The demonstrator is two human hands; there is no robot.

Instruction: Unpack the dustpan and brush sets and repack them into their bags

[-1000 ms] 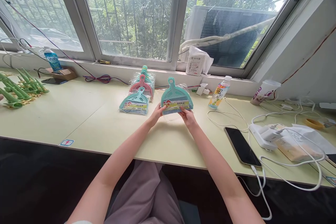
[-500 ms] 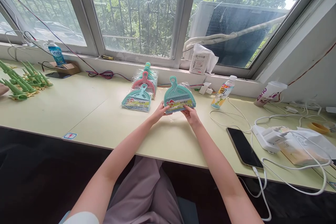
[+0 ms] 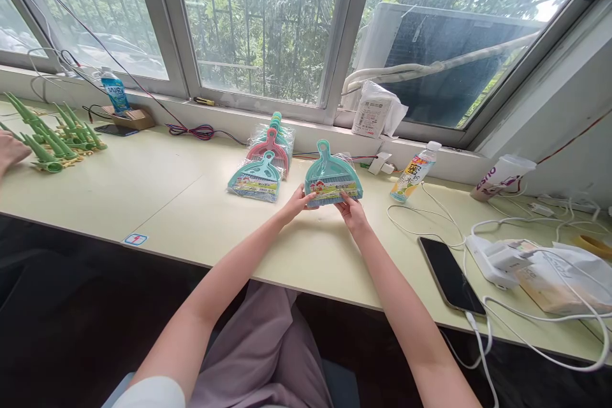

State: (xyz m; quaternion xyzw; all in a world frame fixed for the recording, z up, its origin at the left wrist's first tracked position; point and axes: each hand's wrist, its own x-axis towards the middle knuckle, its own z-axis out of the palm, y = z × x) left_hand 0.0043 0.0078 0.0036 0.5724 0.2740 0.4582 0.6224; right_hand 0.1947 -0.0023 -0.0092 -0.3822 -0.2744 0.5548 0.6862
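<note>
Between my hands is a teal dustpan and brush set (image 3: pixel 333 171) in clear wrap, its handle pointing away from me and a printed label across its front. My left hand (image 3: pixel 297 202) grips its lower left corner, thumb on top. At its lower right edge, my right hand (image 3: pixel 352 210) is closed on it in the same way. To the left on the table lies another wrapped teal dustpan set (image 3: pixel 255 180). Just behind that one, a red dustpan set (image 3: pixel 270 152) leans against a row of several more teal sets (image 3: pixel 276 127).
On the right stand a drink bottle (image 3: pixel 415 172), a plastic cup (image 3: pixel 502 176), a phone (image 3: pixel 451 275) on a cable and a power strip (image 3: pixel 492 261). Green spiky plastic parts (image 3: pixel 52 137) lie far left, beside another person's hand (image 3: pixel 12 150). Windows line the table's back.
The whole view has shifted slightly, so things appear a little further right. Both my hands still hold the teal dustpan set in about the same place. The other person's hand shows more at left.
</note>
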